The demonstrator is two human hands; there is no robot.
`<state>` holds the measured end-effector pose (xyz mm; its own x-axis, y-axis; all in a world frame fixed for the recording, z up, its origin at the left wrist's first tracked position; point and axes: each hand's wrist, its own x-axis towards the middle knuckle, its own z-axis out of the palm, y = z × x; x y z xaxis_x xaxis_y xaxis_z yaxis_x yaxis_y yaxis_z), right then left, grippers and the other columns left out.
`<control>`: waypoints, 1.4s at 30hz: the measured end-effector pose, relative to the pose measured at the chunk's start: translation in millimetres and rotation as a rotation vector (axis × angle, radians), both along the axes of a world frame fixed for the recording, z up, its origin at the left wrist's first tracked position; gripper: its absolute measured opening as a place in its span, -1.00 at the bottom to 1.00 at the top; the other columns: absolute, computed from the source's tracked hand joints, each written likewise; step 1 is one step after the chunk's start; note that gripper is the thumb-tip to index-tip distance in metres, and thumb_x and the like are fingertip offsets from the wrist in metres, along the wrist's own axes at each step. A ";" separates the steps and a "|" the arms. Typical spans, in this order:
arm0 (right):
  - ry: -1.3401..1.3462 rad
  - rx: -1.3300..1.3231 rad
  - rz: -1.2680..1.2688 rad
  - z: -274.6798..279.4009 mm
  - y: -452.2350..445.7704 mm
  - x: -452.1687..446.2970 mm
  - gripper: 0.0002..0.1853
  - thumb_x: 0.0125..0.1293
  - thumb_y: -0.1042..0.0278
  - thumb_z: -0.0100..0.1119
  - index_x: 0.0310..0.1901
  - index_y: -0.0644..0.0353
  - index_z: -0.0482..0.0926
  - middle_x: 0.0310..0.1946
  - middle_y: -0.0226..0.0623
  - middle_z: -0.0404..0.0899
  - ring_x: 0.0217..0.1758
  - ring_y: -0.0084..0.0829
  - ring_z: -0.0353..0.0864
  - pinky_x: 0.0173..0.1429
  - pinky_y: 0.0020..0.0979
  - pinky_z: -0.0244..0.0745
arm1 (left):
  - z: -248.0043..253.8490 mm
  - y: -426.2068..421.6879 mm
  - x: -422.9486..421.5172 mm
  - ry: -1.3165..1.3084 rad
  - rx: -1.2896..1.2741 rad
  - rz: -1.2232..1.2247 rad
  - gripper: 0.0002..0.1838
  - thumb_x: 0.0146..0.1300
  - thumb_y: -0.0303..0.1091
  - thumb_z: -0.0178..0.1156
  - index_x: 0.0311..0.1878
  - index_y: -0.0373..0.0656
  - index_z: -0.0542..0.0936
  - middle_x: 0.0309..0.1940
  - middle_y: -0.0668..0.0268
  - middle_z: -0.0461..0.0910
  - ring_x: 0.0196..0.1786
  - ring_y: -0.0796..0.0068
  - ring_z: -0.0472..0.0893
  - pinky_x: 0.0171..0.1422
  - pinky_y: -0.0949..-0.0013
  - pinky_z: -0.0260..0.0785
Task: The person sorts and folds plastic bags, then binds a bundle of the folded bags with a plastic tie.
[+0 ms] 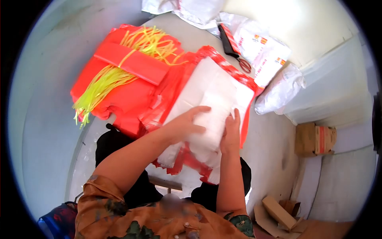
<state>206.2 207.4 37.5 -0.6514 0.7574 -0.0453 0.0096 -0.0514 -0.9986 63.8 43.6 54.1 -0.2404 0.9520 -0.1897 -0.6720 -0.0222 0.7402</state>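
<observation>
A stack of white sheets or bags (211, 85) lies on red plastic bags (205, 51) in front of me. My left hand (191, 123) rests at the left side of a smaller white bundle (215, 115) on that stack, thumb and fingers apart. At the bundle's right edge is my right hand (230, 131), fingers pointing up and slightly spread, touching its side. Left of the stack, a red pile (107, 91) carries a folded red strip (131, 63) and bunches of yellow-green ties (107, 79).
Behind the stack lie a black and red case (228, 40) and red-handled scissors (244, 65), beside white printed bags (262, 51). A cardboard box (314, 139) stands at the right. Opened cardboard (278, 215) lies at the lower right.
</observation>
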 end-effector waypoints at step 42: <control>-0.169 0.075 -0.072 12.2 -10.8 -32.3 -0.07 0.28 0.61 0.27 0.65 0.14 0.04 0.53 0.04 0.25 0.50 -0.07 0.35 0.54 -0.18 0.35 | -55.4 -211.3 -195.1 1.814 -1.334 1.147 -0.88 0.11 -0.33 0.33 -0.50 -0.09 0.69 -0.38 0.30 0.65 -0.16 0.16 0.61 -0.14 0.09 0.45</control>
<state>173.9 196.6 49.6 -0.5834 0.8070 -0.0913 0.1768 0.0165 -0.9841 -131.3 -167.7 -1.4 -0.8259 0.0461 0.5619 0.2139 0.9478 0.2366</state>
